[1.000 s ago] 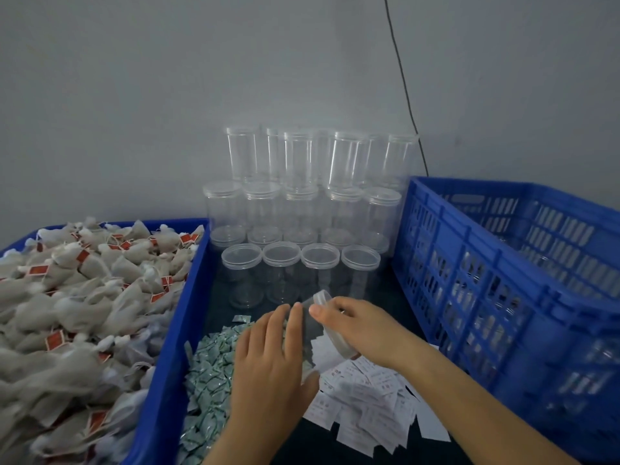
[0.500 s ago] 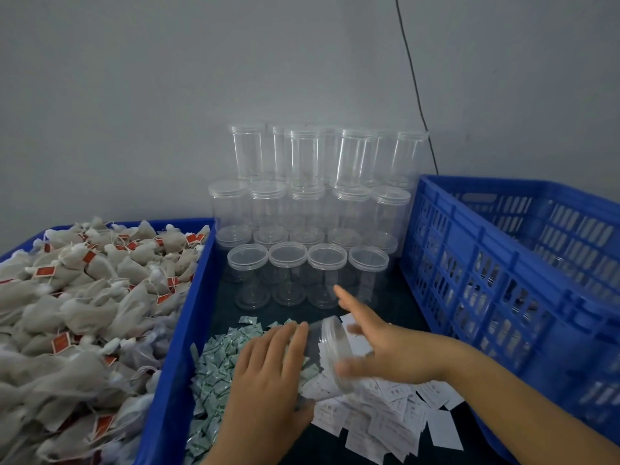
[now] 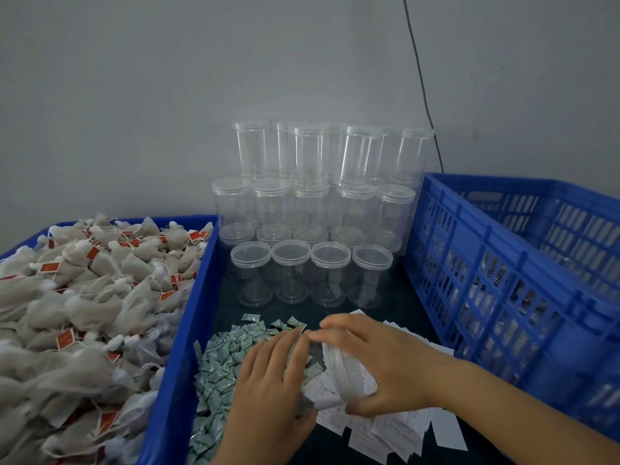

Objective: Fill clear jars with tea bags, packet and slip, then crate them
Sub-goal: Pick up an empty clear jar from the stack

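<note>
Since a moment ago my right hand point(image 3: 379, 360) has pulled the lid point(image 3: 342, 370) rightward, gripping it; my left hand point(image 3: 268, 380) curls round the jar point(image 3: 298, 357), lying sideways over the packets point(image 3: 224, 364), mouth facing right

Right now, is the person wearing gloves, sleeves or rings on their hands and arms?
No. Both the left hand and the right hand are bare, with no gloves. No ring, watch or bracelet shows on either. The right forearm is bare as far as the picture reaches, so no sleeve is seen. The fingernails look short and plain, without polish.
</note>
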Action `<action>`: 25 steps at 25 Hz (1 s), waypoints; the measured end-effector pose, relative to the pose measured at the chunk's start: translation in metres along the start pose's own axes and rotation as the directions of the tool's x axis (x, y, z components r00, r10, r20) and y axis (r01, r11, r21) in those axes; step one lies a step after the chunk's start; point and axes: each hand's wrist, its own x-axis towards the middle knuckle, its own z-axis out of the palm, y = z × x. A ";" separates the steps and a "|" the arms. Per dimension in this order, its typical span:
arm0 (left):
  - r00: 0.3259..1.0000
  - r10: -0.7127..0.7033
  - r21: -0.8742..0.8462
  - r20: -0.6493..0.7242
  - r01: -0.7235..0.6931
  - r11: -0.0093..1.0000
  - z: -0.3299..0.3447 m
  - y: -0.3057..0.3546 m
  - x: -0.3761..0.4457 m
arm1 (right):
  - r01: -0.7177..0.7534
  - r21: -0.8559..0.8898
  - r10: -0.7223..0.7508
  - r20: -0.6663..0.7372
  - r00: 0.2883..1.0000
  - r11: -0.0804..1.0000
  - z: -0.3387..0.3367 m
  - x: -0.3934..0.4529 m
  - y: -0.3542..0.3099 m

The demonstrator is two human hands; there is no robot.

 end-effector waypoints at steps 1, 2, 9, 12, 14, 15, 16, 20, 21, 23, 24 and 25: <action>1.000 -0.017 0.001 0.013 0.017 1.000 0.000 -0.001 0.000 | 0.066 -0.068 -0.068 -0.025 0.997 0.995 0.003 -0.001 0.002; 0.999 -0.024 0.009 0.021 0.024 1.000 -0.001 -0.002 0.001 | 0.051 -0.027 -0.052 -0.037 0.998 0.998 0.006 -0.002 0.002; 0.996 0.053 0.103 -0.070 -0.046 0.994 -0.001 0.001 0.001 | -0.577 0.727 0.501 0.367 0.784 0.371 0.002 0.011 -0.013; 0.993 0.060 0.084 -0.099 -0.052 0.995 0.000 0.001 -0.001 | -0.451 0.683 0.436 0.211 0.875 0.575 0.004 0.009 -0.010; 0.994 0.059 0.074 -0.094 -0.053 0.996 -0.001 0.000 -0.002 | -0.371 0.551 0.360 0.134 0.923 0.747 0.001 0.005 -0.010; 0.995 0.053 0.060 -0.087 -0.048 0.997 -0.001 -0.001 -0.002 | -0.346 0.476 0.333 0.114 0.936 0.809 0.000 0.004 -0.008; 0.996 0.044 0.043 -0.075 -0.041 0.998 -0.002 -0.001 -0.002 | -0.314 0.410 0.304 0.092 0.948 0.856 -0.002 0.003 -0.008; 1.000 0.005 -0.102 0.014 -0.004 0.995 -0.004 -0.002 -0.004 | -0.003 -0.019 0.002 -0.042 0.999 1.000 -0.008 0.000 -0.008; 0.998 -0.011 -0.141 0.055 0.019 0.990 -0.005 -0.002 -0.005 | 0.090 -0.139 -0.102 -0.080 0.992 0.986 -0.008 0.000 -0.008; 0.987 -0.036 -0.205 0.157 0.068 0.976 -0.008 -0.004 -0.005 | 0.179 -0.259 -0.212 -0.105 0.972 0.949 -0.011 -0.001 -0.010; 0.977 -0.046 -0.244 0.210 0.098 0.965 -0.010 -0.005 -0.004 | 0.197 -0.256 -0.228 -0.096 0.969 0.946 -0.012 -0.001 -0.010; 0.965 -0.062 -0.287 0.254 0.137 0.948 -0.011 -0.005 -0.003 | 0.205 -0.230 -0.228 -0.078 0.971 0.951 -0.014 -0.001 -0.009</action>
